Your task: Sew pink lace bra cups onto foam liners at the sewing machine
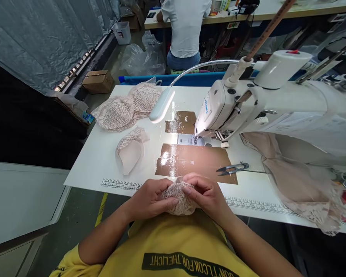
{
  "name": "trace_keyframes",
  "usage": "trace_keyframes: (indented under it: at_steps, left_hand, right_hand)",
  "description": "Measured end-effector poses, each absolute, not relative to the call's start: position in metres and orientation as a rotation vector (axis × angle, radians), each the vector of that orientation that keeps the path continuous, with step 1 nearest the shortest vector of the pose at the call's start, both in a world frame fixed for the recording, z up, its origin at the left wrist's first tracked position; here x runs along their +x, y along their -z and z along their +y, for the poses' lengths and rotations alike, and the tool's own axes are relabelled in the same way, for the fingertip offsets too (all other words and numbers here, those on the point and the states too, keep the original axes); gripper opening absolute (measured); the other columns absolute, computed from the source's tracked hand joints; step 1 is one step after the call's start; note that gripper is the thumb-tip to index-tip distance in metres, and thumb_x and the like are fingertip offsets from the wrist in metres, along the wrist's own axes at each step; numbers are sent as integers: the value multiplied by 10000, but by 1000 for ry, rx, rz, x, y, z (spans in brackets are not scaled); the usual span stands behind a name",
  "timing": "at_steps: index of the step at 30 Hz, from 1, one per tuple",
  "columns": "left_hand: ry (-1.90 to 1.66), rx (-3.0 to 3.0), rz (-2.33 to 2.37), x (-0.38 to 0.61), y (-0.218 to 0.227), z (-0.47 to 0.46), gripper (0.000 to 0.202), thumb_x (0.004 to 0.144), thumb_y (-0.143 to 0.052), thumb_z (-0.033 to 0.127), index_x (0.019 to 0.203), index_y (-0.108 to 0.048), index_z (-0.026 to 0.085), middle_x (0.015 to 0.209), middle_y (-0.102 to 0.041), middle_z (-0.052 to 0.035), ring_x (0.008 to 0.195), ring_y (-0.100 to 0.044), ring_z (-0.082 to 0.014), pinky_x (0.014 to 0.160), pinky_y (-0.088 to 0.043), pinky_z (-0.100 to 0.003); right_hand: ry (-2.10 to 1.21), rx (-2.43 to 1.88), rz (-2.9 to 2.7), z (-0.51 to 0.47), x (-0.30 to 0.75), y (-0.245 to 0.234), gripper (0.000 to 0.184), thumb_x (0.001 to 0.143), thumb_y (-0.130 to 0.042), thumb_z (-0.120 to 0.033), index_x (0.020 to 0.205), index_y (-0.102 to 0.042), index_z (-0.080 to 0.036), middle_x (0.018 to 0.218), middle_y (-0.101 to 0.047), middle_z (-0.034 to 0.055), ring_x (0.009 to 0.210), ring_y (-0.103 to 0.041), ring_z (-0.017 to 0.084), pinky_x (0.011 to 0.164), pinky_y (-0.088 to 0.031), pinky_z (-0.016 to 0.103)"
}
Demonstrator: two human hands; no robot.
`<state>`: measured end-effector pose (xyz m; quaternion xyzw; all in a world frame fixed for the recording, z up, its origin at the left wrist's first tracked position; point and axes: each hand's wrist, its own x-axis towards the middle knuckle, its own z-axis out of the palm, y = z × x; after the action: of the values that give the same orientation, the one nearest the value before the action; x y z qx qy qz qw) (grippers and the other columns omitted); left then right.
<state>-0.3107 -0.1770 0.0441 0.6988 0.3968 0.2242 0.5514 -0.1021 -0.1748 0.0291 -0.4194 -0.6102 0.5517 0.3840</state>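
Observation:
Between my two hands, at the front edge of the table, is a beige lace bra cup [181, 202]. My left hand [151, 200] grips its left side, thumb lying on the lace and fingers behind. On the right, my right hand [206, 194] pinches the upper edge between thumb and fingers. The underside of the cup is hidden. Another lace-edged bra cup [130, 154] lies on the table to the left. Behind it rests a pair of joined lace cups [123, 107]. Thread snips [232, 168] lie on brown cardboard to the right of my hands.
A white sewing machine [233, 104] stands at the right, with a lit lamp [163, 105] beside its head. Brown taped cardboard [196, 159] covers part of the white table [86, 169]. Beige fabric pieces [285, 173] hang over the right front edge. A person [186, 30] sits beyond.

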Motion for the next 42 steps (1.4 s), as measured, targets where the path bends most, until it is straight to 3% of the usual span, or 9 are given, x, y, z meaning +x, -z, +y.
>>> trace_keyframes:
  at_steps: [3,8,18,21,25,31,36,42]
  left_hand:
    - [-513,1710,907,-313,-46,-178,229,865,-574,344,939,-624,133,771,-584,-10,666,-497,-117,614,-392,-223]
    - [-562,1814,976,-314,-52,-172,293,851,-602,357,1064,-617,157,917,-647,-49,797,-563,-164,732,-428,-262]
    - [-581,1791,960,-301,-50,-165,220,897,-490,308,819,-607,138,715,-575,-19,642,-484,-117,611,-387,-230]
    - [-617,1676,957,-300,-46,-165,223,895,-486,311,794,-583,137,696,-533,-8,634,-454,-110,600,-378,-222]
    - [-633,1622,975,-298,-43,-164,193,884,-501,297,797,-574,141,711,-522,-4,654,-451,-111,612,-375,-217]
    - [-597,1604,953,-291,-44,-162,205,863,-523,315,762,-548,139,685,-471,9,641,-412,-106,592,-352,-213]
    - [-462,1494,758,-294,-41,-161,137,783,-590,251,836,-561,128,743,-476,7,663,-416,-105,585,-349,-204]
    - [-356,1631,744,-317,-38,-152,29,745,-544,142,760,-568,135,771,-530,-8,710,-477,-128,623,-386,-210]
  right_hand:
    - [-1344,-1115,-1511,-176,-104,-27,185,826,-624,-322,689,-618,-197,796,-660,40,713,-610,165,649,-479,276]
    - [-1279,-1197,-1529,-179,-107,-26,202,816,-617,-320,663,-592,-191,731,-665,36,614,-577,144,552,-440,255]
    - [-1211,-1291,-1666,-180,-102,-22,238,824,-601,-341,638,-588,-193,597,-609,1,523,-496,115,493,-370,238]
    - [-1341,-1241,-1664,-174,-93,-22,170,815,-630,-364,795,-637,-195,711,-639,12,622,-547,132,568,-429,243]
    - [-1615,-1095,-1501,-167,-87,-23,309,784,-672,-424,993,-622,-202,911,-649,47,800,-593,169,706,-483,279]
    - [-1573,-1185,-1597,-163,-94,-27,301,836,-588,-455,732,-594,-172,643,-525,-7,584,-452,112,522,-372,231]
    - [-1687,-1096,-1483,-164,-91,-31,307,795,-639,-457,701,-567,-173,606,-456,-33,557,-376,93,504,-304,219]
    - [-1872,-937,-1202,-171,-79,-37,338,726,-707,-461,695,-544,-167,606,-467,-34,548,-379,82,520,-286,217]
